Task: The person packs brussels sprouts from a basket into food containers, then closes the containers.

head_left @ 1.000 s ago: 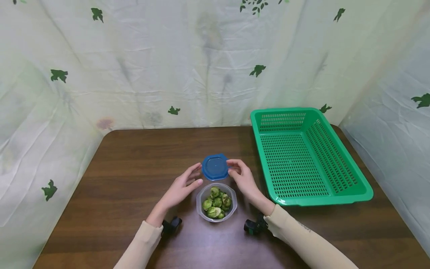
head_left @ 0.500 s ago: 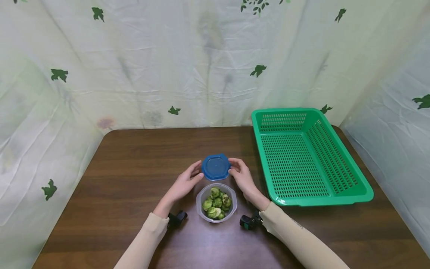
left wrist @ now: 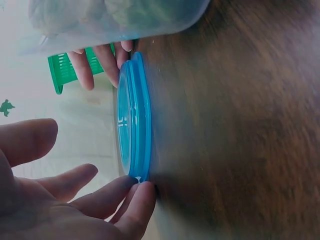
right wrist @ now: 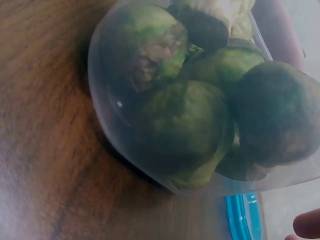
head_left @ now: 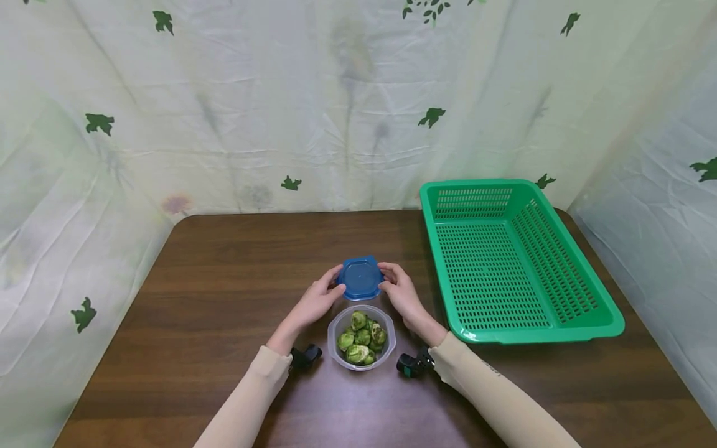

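Observation:
A blue plastic lid (head_left: 361, 279) lies flat on the table just beyond a clear plastic tub (head_left: 333, 348) of Brussels sprouts (head_left: 358, 354). My left hand (head_left: 315, 302) is at the lid's left edge; in the left wrist view its lower fingertips (left wrist: 145, 192) touch the rim while the thumb stays apart. From the other side, my right hand (head_left: 404, 300) has its relaxed fingers at the lid's right edge. In the right wrist view the tub and sprouts (right wrist: 180, 125) hide most of that hand and the lid (right wrist: 240, 217).
A green slotted basket (head_left: 526, 330) stands at the right of the brown wooden table (head_left: 224, 267). Behind the table hangs a pale curtain (head_left: 235, 93) printed with leaves. Each wrist wears a black camera, the left camera (head_left: 307, 358) and right camera (head_left: 413, 366) flanking the tub.
My left hand has moved right and up to the lid's edge. The lid has shifted slightly right, my right hand staying at its edge. The tub has not moved.

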The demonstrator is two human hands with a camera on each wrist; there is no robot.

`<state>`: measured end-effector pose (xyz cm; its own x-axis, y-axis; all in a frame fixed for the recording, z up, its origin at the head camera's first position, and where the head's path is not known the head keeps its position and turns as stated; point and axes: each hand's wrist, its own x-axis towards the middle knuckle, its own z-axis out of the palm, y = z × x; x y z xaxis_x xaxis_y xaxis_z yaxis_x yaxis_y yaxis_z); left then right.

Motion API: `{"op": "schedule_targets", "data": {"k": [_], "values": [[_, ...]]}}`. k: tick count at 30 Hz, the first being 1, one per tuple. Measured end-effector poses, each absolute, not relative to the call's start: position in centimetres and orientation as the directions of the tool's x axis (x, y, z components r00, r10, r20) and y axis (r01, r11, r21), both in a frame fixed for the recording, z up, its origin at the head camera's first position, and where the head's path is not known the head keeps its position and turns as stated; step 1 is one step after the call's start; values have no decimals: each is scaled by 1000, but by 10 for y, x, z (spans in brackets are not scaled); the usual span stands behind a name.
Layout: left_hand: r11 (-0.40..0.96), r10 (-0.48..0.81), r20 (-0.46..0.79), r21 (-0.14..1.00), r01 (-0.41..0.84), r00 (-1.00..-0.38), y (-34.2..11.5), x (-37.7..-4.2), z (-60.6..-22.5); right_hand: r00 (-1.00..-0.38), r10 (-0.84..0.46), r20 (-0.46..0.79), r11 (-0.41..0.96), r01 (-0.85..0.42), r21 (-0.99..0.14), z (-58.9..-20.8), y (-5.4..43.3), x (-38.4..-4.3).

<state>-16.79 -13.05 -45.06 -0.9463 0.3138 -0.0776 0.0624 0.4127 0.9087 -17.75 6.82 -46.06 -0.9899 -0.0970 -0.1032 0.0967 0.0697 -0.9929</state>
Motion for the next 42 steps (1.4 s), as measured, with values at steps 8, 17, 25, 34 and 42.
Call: {"op": "schedule_targets", "data": {"k": [8,17,25,34,42], "values": [[398,277,-85,917,34,-957,-129,-167,-451,-993,-78,-89,97,81,-992,-459,67,-175],[387,207,-30,921,54,-978,-128,-165,-448,-996,-61,-58,89,53,-995,-458,69,-173],[340,171,13,938,72,-985,-126,-163,-447,-997,-61,-50,68,46,-997,-461,72,-171],[394,158,78,909,136,-984,-122,-160,-442,-999,-41,-15,150,8,-989,-453,74,-168],[325,128,154,927,189,-980,-121,-159,-436,-997,-23,80,170,-83,-982,-447,74,-166]]}}
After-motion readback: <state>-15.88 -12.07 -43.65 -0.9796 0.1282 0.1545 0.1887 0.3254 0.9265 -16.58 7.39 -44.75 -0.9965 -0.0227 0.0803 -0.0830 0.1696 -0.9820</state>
